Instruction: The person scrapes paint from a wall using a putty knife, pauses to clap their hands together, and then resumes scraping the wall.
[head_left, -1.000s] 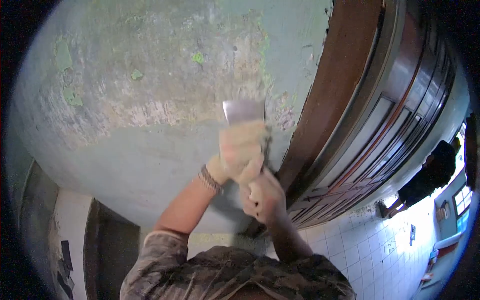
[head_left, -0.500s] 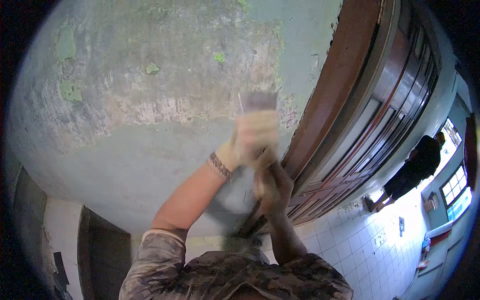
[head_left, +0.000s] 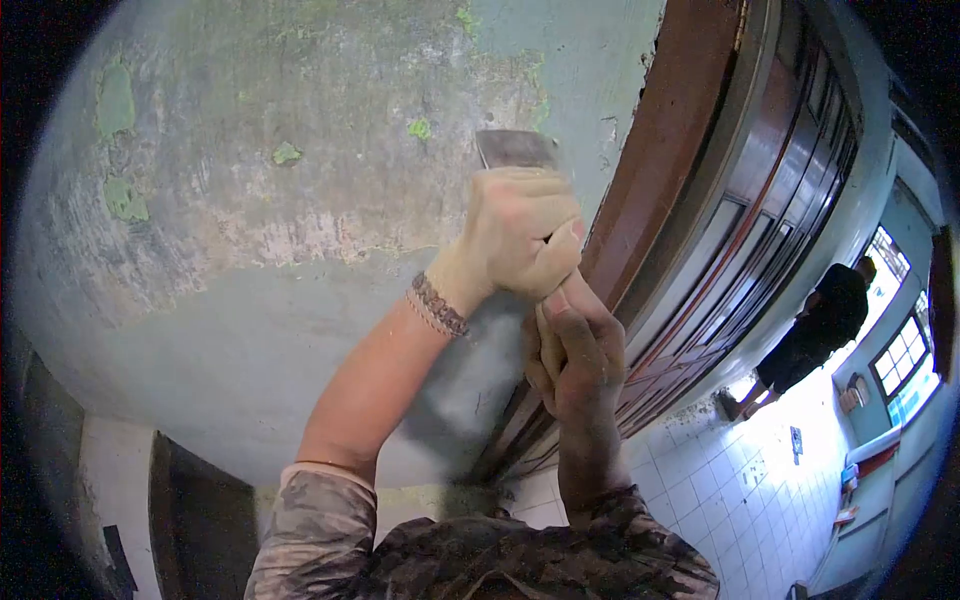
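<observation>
A paint scraper (head_left: 517,149) with a broad metal blade lies against the wall, its blade pointing up. My left hand (head_left: 520,232), with a braided bracelet at the wrist, is closed around it just below the blade. Right below, my right hand (head_left: 580,355) is wrapped around the lower part of the handle, its thumb against the left hand. The fists hide most of the handle. Behind them is the wall (head_left: 330,310), grey-green below, with a worn, stripped area above that bears green paint flakes (head_left: 287,153).
A brown wooden door frame (head_left: 665,150) and panelled door (head_left: 760,220) rise close to the right of my hands. Farther right, a person in dark clothes (head_left: 820,325) stands on the white tiled floor (head_left: 690,480) by bright windows. A dark doorway (head_left: 205,520) is at lower left.
Both hands and the scraper have moved up the wall and slightly right, toward the door frame. The hands were blurred by motion before and are sharp now. The view has shifted a little.
</observation>
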